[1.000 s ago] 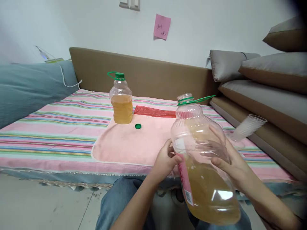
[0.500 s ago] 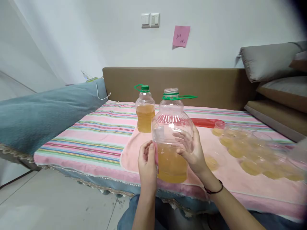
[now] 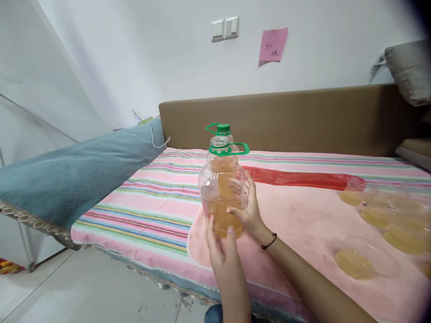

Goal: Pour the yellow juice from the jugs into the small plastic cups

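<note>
A clear plastic bottle, uncapped and part full of amber liquid, is between my two hands. Around its neck is a green ring handle pointing right. My right hand grips the bottle's right side, with the thumb across the front. At the lower left, my left hand supports it, fingers and thumb against the wall near the base. Directly behind is a second bottle with a green cap and handle, mostly hidden by the held one. Whether the held bottle's base touches the pink cloth I cannot tell.
On the right, several clear plastic cups of amber liquid stand together, and one cup is apart, nearer me. A red plastic bag lies along the back. The striped sheet covers the seat before a brown backrest.
Both hands have moved the open bottle away from me and left in the view, in front of the capped bottle. The view has turned, shifting the cups right.
</note>
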A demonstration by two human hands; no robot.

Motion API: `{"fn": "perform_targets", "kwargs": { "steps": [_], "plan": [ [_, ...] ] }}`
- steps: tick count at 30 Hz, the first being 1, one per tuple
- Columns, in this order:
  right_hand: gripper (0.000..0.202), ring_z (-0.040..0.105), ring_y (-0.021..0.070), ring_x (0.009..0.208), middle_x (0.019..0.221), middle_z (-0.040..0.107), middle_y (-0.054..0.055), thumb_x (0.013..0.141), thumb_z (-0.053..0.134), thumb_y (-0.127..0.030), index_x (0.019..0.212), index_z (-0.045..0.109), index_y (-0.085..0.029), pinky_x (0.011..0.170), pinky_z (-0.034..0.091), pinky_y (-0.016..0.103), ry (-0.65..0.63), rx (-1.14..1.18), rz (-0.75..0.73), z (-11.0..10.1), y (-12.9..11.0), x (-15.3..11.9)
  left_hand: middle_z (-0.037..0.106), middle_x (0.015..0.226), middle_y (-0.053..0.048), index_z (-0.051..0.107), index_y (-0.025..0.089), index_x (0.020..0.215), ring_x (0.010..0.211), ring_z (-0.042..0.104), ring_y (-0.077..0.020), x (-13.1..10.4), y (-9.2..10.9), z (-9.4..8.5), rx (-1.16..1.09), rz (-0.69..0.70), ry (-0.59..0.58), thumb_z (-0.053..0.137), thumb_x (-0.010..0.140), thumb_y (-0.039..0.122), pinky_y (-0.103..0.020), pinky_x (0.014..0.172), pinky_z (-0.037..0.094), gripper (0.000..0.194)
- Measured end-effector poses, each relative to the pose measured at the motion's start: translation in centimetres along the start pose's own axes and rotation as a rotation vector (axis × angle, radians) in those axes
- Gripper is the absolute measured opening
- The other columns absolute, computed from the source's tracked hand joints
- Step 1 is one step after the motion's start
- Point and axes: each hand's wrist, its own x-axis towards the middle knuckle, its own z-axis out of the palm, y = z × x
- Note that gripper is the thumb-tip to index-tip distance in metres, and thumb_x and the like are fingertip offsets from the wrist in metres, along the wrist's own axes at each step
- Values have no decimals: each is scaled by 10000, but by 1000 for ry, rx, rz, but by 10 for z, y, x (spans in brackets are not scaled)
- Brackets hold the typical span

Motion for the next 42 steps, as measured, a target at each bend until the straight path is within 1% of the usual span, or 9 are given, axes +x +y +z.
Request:
{"fn": "perform_targets", "kwargs": {
  "steps": [7, 13, 17, 21, 25, 27, 34, 38, 42],
  "plan": [
    [1193, 354, 298, 1416, 1554, 312, 144, 619, 788, -641, 1529, 98, -296, 1163, 296, 538, -74, -31, 62, -2, -2, -1, 308, 1590, -45, 347, 291, 1461, 1476, 257, -253, -5, -6, 10, 38, -30, -20, 568, 875, 396, -437, 1198, 266, 635],
    [1224, 172, 260, 1502, 1623, 179, 155, 657, 794, -575, 1545, 3, -284, 1198, 181, 530, -98, -163, 147, -28, -41, 1, 345, 1565, -69, 342, 291, 1455, 1462, 290, -250, 3, -8, 8, 37, 78, -81, 577, 872, 412, -439, 1200, 263, 640],
    [1016, 191, 231, 1498, 1617, 221, 122, 756, 724, -554, 1535, 116, -316, 1198, 195, 505, -34, -245, 83, -78, -92, 4, 431, 1500, -85, 398, 281, 1414, 1408, 385, -269, 2, -3, 13, -35, 221, -101, 624, 842, 394, -461, 1172, 312, 624],
    [802, 297, 216, 1461, 1585, 313, 84, 827, 673, -493, 1489, 242, -347, 1188, 243, 487, 112, -331, 48, -141, -138, -8, 379, 1513, -103, 369, 254, 1399, 1424, 351, -273, -9, -2, 25, -4, 357, -60, 691, 780, 347, -480, 1184, 280, 704],
    [630, 434, 206, 1374, 1485, 455, 97, 845, 655, -450, 1392, 386, -291, 1146, 333, 438, 294, -412, 33, -200, -157, -41, 256, 1542, -141, 316, 226, 1375, 1425, 330, -264, -33, -5, 43, 6, 588, -63, 730, 714, 262, -477, 1163, 309, 781],
    [513, 513, 204, 1293, 1386, 545, 94, 841, 648, -458, 1288, 483, -265, 1107, 382, 416, 400, -439, 65, -223, -158, -62, 311, 1508, -146, 336, 231, 1348, 1370, 410, -263, -46, -10, 54, 19, 641, -144, 723, 716, 239, -470, 1115, 375, 741],
    [372, 654, 246, 997, 1010, 704, 95, 743, 690, -534, 911, 664, -203, 927, 501, 442, 577, -406, 316, -267, -142, -115, 574, 1270, -114, 492, 230, 1130, 1157, 591, -249, -66, -52, 89, 178, 378, -592, 625, 764, 259, -429, 929, 503, 390],
    [434, 694, 236, 781, 828, 733, 81, 627, 754, -573, 815, 695, -186, 768, 560, 428, 530, -300, 499, -269, -134, -125, 652, 1158, -124, 535, 201, 1045, 1044, 649, -243, -69, -80, 108, 250, 169, -709, 634, 652, 181, -405, 864, 521, 407],
    [438, 711, 243, 782, 842, 757, 93, 613, 770, -554, 844, 723, -185, 774, 570, 436, 476, -218, 601, -264, -136, -130, 695, 1098, -131, 598, 178, 1037, 982, 674, -240, -75, -92, 123, 315, 142, -769, 671, 600, 146, -373, 813, 532, 445]
  ]
}}
